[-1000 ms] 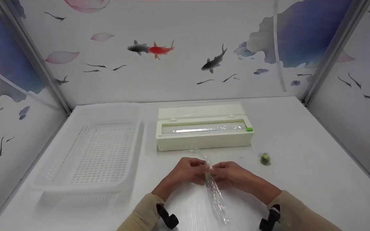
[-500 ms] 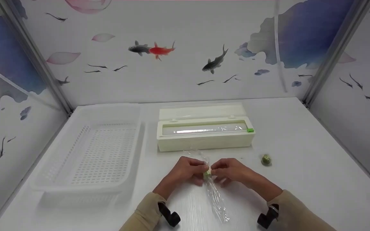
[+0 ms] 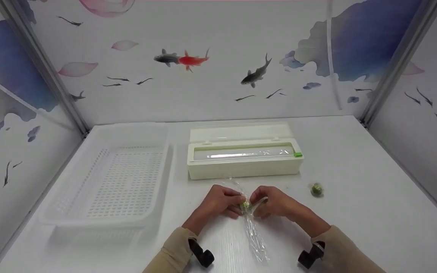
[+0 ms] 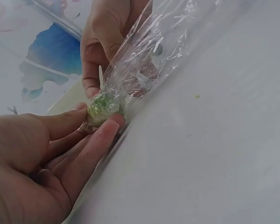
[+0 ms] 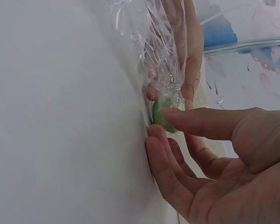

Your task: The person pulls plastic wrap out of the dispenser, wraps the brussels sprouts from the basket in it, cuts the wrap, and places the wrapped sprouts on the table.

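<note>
A small round green piece (image 4: 105,106), pale in parts, sits in crinkled plastic wrap (image 3: 254,237). My left hand (image 3: 224,201) pinches it between thumb and fingers. The wrap trails toward me over the white table as a long twisted tail. Close at the right side of the piece is my right hand (image 3: 275,204), its thumb and index finger parted. In the right wrist view, the right thumb (image 5: 200,122) overlaps the green piece (image 5: 165,114), with the other fingers below. A second wrapped green ball (image 3: 316,189) lies on the table to the right.
Behind the hands stands a cream plastic wrap dispenser (image 3: 245,168) with its lid up, a roll inside and a green slider (image 3: 298,154) at its right end. A white perforated basket (image 3: 154,206) stands on the left. Printed panels (image 3: 218,87) enclose the table.
My right thumb and index finger have parted and drawn slightly away from the wrapped piece, so more of its green shows. My left hand keeps its pinch in nearly the same spot.
</note>
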A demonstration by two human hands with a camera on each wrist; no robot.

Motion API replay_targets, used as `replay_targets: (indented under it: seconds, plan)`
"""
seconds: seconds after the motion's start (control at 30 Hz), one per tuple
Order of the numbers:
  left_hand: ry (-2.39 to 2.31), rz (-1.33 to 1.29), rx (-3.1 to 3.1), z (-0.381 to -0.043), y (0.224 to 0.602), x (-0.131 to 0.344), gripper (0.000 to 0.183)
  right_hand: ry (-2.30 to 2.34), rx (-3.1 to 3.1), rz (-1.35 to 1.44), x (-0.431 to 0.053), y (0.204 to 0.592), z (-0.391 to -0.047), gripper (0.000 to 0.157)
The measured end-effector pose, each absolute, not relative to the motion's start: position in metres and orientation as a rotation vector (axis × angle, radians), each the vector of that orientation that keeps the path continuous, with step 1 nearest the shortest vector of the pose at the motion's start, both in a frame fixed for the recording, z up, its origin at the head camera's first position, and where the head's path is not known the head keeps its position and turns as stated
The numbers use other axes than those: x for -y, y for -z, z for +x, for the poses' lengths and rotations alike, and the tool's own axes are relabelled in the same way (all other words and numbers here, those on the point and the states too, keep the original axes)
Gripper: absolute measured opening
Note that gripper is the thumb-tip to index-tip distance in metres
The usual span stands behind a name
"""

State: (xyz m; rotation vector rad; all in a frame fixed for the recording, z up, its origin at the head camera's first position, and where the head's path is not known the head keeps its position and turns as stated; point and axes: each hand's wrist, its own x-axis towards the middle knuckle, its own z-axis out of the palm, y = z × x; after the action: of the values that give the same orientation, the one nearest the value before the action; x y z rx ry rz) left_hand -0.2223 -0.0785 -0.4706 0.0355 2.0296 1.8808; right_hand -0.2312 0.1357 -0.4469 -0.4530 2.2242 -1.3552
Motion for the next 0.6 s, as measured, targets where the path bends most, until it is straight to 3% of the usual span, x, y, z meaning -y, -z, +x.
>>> replay_targets:
  seconds: [0.37, 0.6]
  plan:
    - [-1.849, 0.117, -1.991, -0.2229, 0.4724, 0.0851, 0.033, 1.308, -2.28, -0.378, -0.1309, 0.4495, -0.2318, 0.036]
    - [-1.942, 0.074, -1.942, -0.2245, 0.4769, 0.0854, 0.029, 1.255, -2.305, -0.433, -0.128, 0.4448, -0.2233, 0.047]
